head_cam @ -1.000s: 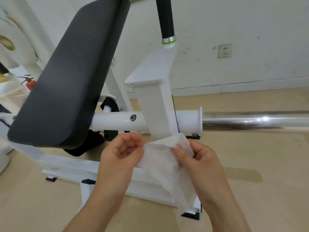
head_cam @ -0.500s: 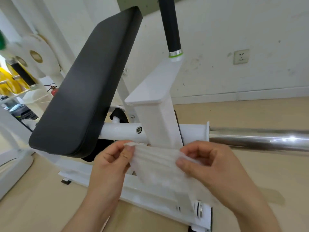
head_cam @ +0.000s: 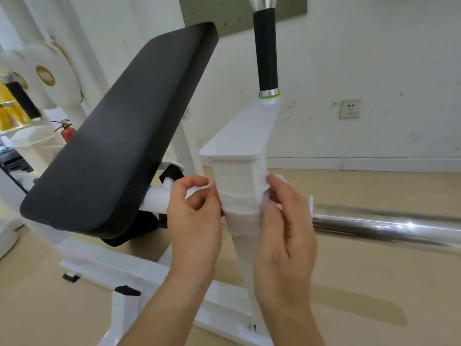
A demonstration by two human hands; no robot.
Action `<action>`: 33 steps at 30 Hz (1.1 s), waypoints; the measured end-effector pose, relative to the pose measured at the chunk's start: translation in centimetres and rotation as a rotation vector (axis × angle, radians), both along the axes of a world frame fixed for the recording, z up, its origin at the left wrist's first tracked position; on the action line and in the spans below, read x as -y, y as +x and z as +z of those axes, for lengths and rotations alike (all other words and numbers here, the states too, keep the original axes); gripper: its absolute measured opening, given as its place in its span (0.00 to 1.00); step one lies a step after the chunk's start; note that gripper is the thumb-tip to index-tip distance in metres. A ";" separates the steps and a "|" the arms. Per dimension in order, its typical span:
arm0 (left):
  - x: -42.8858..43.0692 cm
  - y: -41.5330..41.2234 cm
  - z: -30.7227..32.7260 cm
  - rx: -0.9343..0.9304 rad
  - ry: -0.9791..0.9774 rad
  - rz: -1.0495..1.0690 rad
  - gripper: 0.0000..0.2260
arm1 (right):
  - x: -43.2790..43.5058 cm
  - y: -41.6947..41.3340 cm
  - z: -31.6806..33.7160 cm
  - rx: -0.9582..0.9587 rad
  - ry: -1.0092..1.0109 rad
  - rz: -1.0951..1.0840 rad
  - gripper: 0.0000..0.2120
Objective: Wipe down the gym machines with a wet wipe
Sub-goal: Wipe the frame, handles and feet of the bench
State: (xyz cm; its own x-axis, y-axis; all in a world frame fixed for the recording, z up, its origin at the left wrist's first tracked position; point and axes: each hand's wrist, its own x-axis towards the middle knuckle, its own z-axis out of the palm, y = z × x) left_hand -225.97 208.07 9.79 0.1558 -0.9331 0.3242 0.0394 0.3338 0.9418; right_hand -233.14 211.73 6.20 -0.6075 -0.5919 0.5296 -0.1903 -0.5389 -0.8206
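White wet wipe (head_cam: 237, 193) wrapped across my machine's white post (head_cam: 243, 136).
My left hand (head_cam: 194, 221) and right hand (head_cam: 284, 236) each pinch one side of it, beside the black pad (head_cam: 119, 136).

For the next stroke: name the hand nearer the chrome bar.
Right. The right hand, pinching the wipe, is just beside the end of the chrome bar; the left hand is across the white post from it.

I see my left grip (head_cam: 194, 221) and right grip (head_cam: 284, 233) holding a wet wipe (head_cam: 237, 193) flat across the front of the machine's white post (head_cam: 239, 143), one grip on each side. A black pad (head_cam: 119, 136) sits left of the left grip. A chrome bar (head_cam: 386, 226) runs right of the right grip.
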 end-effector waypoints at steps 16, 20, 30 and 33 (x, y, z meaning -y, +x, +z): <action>-1.7 2.1 -13.1 0.579 0.006 -0.282 0.12 | -3.0 3.4 -13.6 -0.173 0.469 -0.060 0.33; -1.7 2.4 -9.4 0.400 -0.226 -0.287 0.16 | -3.4 3.8 -9.6 -0.205 0.279 0.032 0.29; -0.7 1.4 -21.0 0.071 0.184 -0.424 0.19 | -2.8 3.6 -19.3 -0.286 0.785 0.014 0.38; -1.1 2.0 -25.5 0.234 0.248 -0.395 0.18 | -3.8 3.7 -22.5 -0.300 0.968 0.135 0.42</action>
